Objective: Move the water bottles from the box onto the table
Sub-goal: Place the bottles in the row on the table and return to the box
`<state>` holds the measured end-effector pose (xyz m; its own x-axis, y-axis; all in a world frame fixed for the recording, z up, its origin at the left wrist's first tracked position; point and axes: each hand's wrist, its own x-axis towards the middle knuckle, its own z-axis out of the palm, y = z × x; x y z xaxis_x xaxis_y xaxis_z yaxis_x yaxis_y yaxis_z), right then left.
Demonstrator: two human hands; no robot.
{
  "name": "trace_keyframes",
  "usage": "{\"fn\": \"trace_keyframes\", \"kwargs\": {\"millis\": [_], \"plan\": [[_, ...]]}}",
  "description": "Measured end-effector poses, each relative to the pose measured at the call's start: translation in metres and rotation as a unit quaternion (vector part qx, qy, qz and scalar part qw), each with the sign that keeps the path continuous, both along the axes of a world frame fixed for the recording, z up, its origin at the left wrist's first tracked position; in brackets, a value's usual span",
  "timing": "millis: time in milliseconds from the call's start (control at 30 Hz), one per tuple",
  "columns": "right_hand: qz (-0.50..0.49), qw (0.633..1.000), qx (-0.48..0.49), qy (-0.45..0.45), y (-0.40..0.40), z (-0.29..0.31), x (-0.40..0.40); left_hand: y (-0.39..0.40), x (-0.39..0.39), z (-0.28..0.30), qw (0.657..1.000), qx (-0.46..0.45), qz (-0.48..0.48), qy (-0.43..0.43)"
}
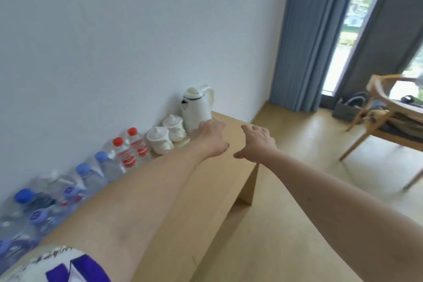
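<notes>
Several water bottles stand in a row along the wall on the wooden table point(231, 167): two with red caps point(128, 153) and several with blue or purple caps point(91, 176). Both my arms are stretched out over the table. My left hand point(211, 138) hovers near the kettle with relaxed fingers and holds nothing. To its right, my right hand point(257, 143) is spread over the table's far edge, also holding nothing. No box is in view.
A white kettle point(198, 107) and two white lidded cups point(166, 135) stand at the table's far end by the wall. A wooden chair point(386, 121) and a dark bag point(350, 105) are on the floor to the right, near blue curtains point(304, 36).
</notes>
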<state>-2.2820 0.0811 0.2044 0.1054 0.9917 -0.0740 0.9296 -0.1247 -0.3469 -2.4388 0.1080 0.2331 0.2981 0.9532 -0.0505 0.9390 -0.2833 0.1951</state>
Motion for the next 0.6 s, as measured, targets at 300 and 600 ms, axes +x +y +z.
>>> {"fn": "trace_keyframes", "kwargs": {"millis": [300,600], "plan": [[-0.143,0.990,-0.018,-0.007,-0.063,-0.010,0.214,-0.023,0.233,-0.007,0.992,0.012,-0.127,-0.004],[-0.287,0.956,-0.049,-0.026,-0.148,-0.001,0.420,-0.069,0.465,-0.018,0.966,0.005,-0.251,-0.059]]}}
